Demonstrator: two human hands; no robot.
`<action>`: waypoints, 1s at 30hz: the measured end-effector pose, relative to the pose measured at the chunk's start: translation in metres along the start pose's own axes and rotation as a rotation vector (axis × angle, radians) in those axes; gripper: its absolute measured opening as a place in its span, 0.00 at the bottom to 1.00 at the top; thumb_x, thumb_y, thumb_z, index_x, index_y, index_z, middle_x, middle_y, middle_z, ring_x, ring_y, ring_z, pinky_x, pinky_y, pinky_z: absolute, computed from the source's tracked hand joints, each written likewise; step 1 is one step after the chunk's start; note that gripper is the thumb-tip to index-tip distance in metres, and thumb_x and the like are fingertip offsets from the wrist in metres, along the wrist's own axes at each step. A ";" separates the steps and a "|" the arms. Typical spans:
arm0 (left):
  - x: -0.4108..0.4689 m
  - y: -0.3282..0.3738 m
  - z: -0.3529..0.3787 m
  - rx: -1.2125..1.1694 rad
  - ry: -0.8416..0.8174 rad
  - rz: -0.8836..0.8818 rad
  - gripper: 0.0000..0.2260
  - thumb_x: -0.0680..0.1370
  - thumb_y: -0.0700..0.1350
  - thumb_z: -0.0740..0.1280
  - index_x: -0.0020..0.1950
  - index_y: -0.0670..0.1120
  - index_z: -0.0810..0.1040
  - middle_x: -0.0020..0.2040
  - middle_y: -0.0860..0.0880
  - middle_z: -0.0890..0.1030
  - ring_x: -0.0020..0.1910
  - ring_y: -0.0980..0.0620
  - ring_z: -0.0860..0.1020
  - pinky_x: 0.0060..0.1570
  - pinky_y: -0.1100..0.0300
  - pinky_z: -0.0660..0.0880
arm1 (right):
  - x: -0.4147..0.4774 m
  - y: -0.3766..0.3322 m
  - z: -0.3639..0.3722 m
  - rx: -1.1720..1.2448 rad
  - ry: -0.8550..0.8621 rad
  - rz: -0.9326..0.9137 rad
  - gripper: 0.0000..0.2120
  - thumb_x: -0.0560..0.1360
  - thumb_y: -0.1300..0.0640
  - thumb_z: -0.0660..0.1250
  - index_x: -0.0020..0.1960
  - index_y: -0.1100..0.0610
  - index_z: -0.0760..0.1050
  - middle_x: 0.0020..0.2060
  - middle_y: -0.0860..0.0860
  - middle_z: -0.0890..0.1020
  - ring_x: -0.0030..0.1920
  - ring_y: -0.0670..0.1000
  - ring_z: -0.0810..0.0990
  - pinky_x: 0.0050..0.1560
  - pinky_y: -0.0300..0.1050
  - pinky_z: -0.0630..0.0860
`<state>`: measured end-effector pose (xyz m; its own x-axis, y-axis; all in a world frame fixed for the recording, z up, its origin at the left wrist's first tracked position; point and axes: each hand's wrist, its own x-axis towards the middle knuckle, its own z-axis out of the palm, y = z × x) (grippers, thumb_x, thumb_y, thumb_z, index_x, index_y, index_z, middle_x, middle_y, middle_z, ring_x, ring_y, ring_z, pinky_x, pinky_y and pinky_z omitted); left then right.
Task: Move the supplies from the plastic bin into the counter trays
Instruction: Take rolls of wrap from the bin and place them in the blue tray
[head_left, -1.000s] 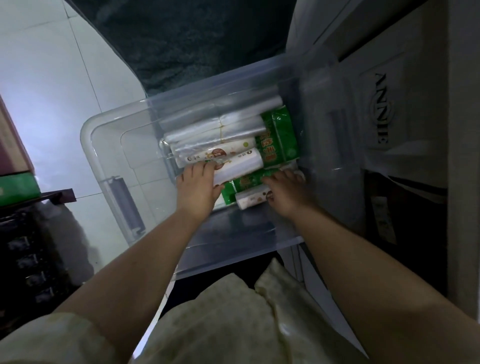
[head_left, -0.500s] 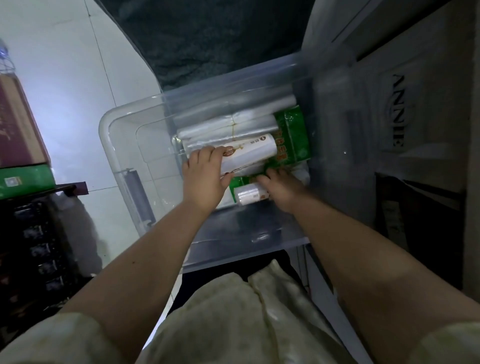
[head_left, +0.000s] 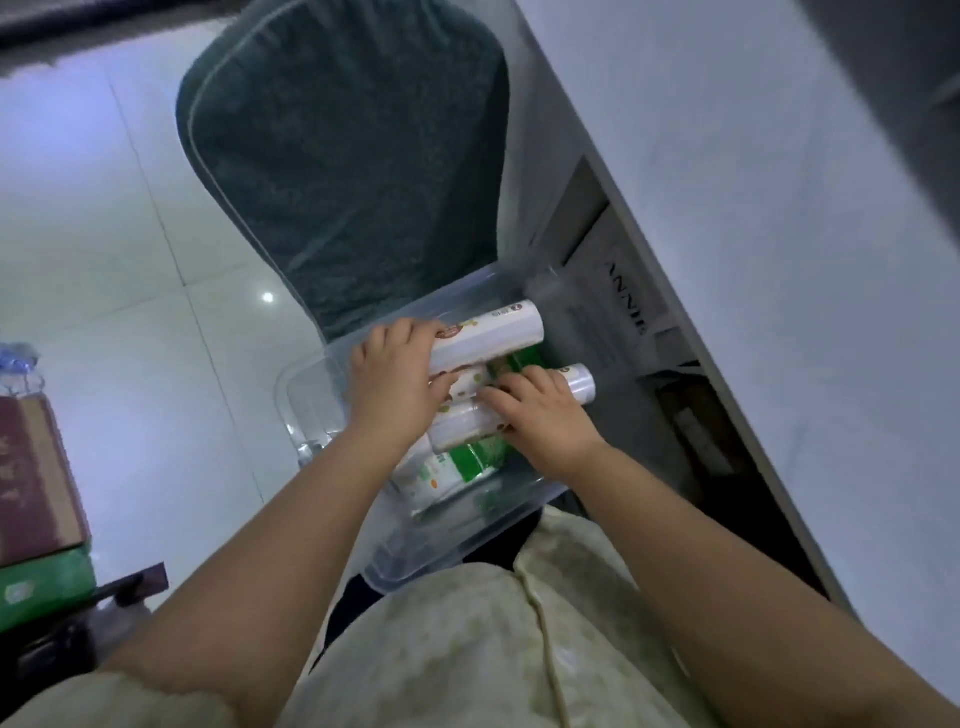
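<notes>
Reaching down past a pale garment (head_left: 467, 649), both forearms meet over a clear bin (head_left: 306, 384) on the floor (head_left: 130, 260). Nearest, below the wrists, a green pack (head_left: 475, 457) and a white pack (head_left: 426, 478) lie inside the bin. Between the two hands sits a low roll (head_left: 462, 428); the right thumb touches it. The right hand (head_left: 540, 415) curls its fingers over a small roll (head_left: 579, 382), whose end pokes out beyond the knuckles on the right. The left hand (head_left: 389, 384) grips a top roll (head_left: 493, 332), fingers wrapped over its left end and thumb beneath; the roll lies level, just beyond the right hand's fingers, over the bin's far part. Whether the rolls rest on the supplies below or hang free I cannot tell. Left of the left arm stand stacked boxes (head_left: 31, 478). Right of the right hand a bag (head_left: 623, 296) sits under a pale counter (head_left: 779, 208). Beyond both hands a dark mat (head_left: 343, 156) lies on the floor.
</notes>
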<state>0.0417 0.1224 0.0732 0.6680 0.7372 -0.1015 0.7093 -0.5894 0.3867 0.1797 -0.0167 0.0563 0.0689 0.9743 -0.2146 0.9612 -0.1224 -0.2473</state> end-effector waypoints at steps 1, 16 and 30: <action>-0.003 0.002 -0.010 -0.002 0.004 0.045 0.22 0.70 0.53 0.73 0.63 0.54 0.73 0.58 0.49 0.75 0.57 0.45 0.69 0.54 0.49 0.65 | -0.008 -0.011 -0.008 -0.006 0.034 0.036 0.25 0.70 0.58 0.70 0.66 0.54 0.70 0.60 0.56 0.75 0.59 0.61 0.70 0.61 0.56 0.64; -0.101 0.168 -0.089 -0.053 0.061 0.879 0.22 0.68 0.51 0.73 0.61 0.52 0.74 0.55 0.49 0.76 0.54 0.44 0.71 0.52 0.49 0.67 | -0.229 -0.113 -0.071 -0.120 0.615 0.642 0.26 0.64 0.58 0.76 0.61 0.56 0.76 0.51 0.57 0.78 0.52 0.60 0.75 0.54 0.57 0.73; -0.377 0.394 -0.018 -0.226 -0.088 1.350 0.23 0.68 0.51 0.74 0.63 0.53 0.75 0.58 0.51 0.75 0.58 0.46 0.69 0.56 0.51 0.63 | -0.575 -0.185 -0.026 -0.237 0.869 1.176 0.24 0.60 0.61 0.76 0.56 0.54 0.79 0.48 0.54 0.80 0.50 0.59 0.77 0.53 0.53 0.70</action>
<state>0.0656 -0.3816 0.2805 0.8217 -0.3898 0.4156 -0.5441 -0.7536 0.3689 -0.0313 -0.5494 0.2498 0.8725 0.1560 0.4631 0.2563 -0.9529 -0.1619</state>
